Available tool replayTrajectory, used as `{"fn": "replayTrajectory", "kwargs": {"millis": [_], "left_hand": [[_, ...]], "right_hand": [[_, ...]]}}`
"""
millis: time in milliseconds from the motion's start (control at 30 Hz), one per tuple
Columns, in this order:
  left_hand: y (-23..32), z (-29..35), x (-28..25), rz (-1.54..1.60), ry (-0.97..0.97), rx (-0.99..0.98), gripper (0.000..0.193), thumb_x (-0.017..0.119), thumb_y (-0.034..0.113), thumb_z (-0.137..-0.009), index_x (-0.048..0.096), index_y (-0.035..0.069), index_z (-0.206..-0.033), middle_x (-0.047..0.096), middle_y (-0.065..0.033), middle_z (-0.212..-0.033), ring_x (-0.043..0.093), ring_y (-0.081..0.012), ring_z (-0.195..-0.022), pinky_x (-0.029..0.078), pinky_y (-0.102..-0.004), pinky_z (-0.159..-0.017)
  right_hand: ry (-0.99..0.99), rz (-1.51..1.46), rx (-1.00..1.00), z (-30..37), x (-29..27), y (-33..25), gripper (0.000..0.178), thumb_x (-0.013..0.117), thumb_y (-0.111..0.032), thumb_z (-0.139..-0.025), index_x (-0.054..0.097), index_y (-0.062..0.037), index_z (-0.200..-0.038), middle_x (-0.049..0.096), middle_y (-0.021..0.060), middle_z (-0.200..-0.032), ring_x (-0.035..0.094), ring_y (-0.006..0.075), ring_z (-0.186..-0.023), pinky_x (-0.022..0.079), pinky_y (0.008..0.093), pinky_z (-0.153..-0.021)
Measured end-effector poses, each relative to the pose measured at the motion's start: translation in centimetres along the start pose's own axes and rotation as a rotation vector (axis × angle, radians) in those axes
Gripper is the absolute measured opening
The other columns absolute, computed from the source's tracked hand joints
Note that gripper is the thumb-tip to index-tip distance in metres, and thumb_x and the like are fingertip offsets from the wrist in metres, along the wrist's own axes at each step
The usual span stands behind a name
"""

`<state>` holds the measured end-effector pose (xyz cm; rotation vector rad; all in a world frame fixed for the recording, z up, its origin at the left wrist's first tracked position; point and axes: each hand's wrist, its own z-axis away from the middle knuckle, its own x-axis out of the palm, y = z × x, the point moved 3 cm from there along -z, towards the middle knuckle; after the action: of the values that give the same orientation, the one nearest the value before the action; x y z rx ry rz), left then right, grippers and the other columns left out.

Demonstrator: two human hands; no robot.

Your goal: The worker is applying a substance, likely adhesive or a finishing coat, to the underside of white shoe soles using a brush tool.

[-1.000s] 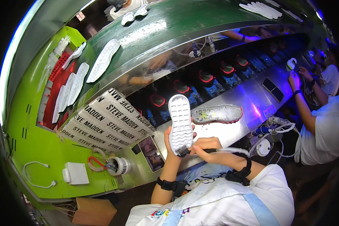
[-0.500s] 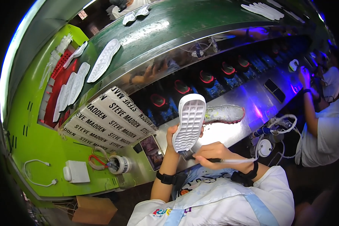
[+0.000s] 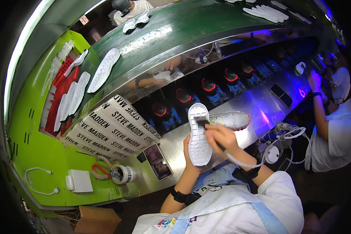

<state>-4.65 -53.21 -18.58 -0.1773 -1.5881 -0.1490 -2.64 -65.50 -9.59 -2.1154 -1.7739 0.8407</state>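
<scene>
My left hand (image 3: 190,158) holds a white shoe sole (image 3: 199,136) upright, tread facing me, in front of the steel bench (image 3: 257,107). My right hand (image 3: 221,136) grips a small dark brush (image 3: 202,122) whose bristles rest on the upper part of the sole. Behind the sole, a light mesh shoe upper (image 3: 232,119) lies on its side on the bench.
A stack of printed cardboard sheets (image 3: 111,130), a phone (image 3: 158,161), a tape roll (image 3: 123,174), red scissors (image 3: 98,171) and a white charger (image 3: 80,181) lie to my left. White soles (image 3: 103,70) ride the green conveyor (image 3: 199,19). Another person (image 3: 331,117) works at the right.
My right hand has risen from the sole's lower end to its upper part, bringing the brush onto the tread. The sole sits slightly more upright.
</scene>
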Motion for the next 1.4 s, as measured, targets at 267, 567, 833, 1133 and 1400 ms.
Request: {"fn": "replayTrajectory", "kwargs": {"millis": [267,567,833,1133,1400], "left_hand": [[0.1,0.4,0.7,-0.450,0.090,0.113,0.062,0.035,0.045,-0.088,0.041,0.001,-0.130,0.049,-0.0165,-0.126,0.054,-0.0273,-0.103,0.051,-0.0336,-0.076],[0.8,1.2,-0.9,-0.338,0.181,0.107,0.061,0.038,0.045,-0.086,0.043,0.001,-0.128,0.055,-0.0171,-0.113,0.059,-0.0296,-0.090,0.051,-0.0401,-0.076],[0.3,0.9,-1.0,-0.373,0.179,0.170,0.062,0.038,0.046,-0.086,0.044,0.001,-0.127,0.056,-0.0146,-0.115,0.059,-0.0256,-0.096,0.049,-0.0362,-0.083],[3.6,0.2,-0.9,-0.511,0.160,0.261,0.058,0.039,0.043,-0.088,0.042,0.005,-0.132,0.050,-0.0123,-0.128,0.054,-0.0263,-0.109,0.043,-0.0384,-0.094],[4.6,1.4,7.5,-0.425,-0.147,-0.023,0.066,0.042,0.044,-0.085,0.035,0.000,-0.135,0.047,-0.0238,-0.126,0.057,-0.0352,-0.090,0.051,-0.0473,-0.071]], "right_hand": [[-0.059,-0.533,0.792,1.4,1.0,2.3,0.031,0.050,-0.014,-0.092,0.064,0.0019,-0.070,0.063,0.0076,-0.068,0.050,0.0079,-0.042,0.041,0.0209,-0.044],[-0.152,-0.322,0.476,-0.5,1.5,4.0,0.024,0.051,-0.017,-0.092,0.066,0.0024,-0.094,0.060,0.0053,-0.076,0.054,0.0072,-0.055,0.042,0.0195,-0.044],[0.058,-0.474,0.827,2.3,3.1,2.1,0.025,0.050,-0.020,-0.093,0.066,-0.0002,-0.094,0.056,0.0019,-0.064,0.052,0.0057,-0.056,0.041,0.0207,-0.051],[-0.152,-0.347,0.707,3.3,2.8,-0.4,0.020,0.053,-0.012,-0.089,0.067,0.0017,-0.088,0.062,0.0065,-0.067,0.057,0.0102,-0.063,0.044,0.0248,-0.058],[0.464,-0.676,0.661,-0.3,-4.0,1.6,0.032,0.045,-0.021,-0.093,0.063,0.0048,-0.088,0.061,0.0092,-0.070,0.052,0.0104,-0.051,0.039,0.0213,-0.046]]}}
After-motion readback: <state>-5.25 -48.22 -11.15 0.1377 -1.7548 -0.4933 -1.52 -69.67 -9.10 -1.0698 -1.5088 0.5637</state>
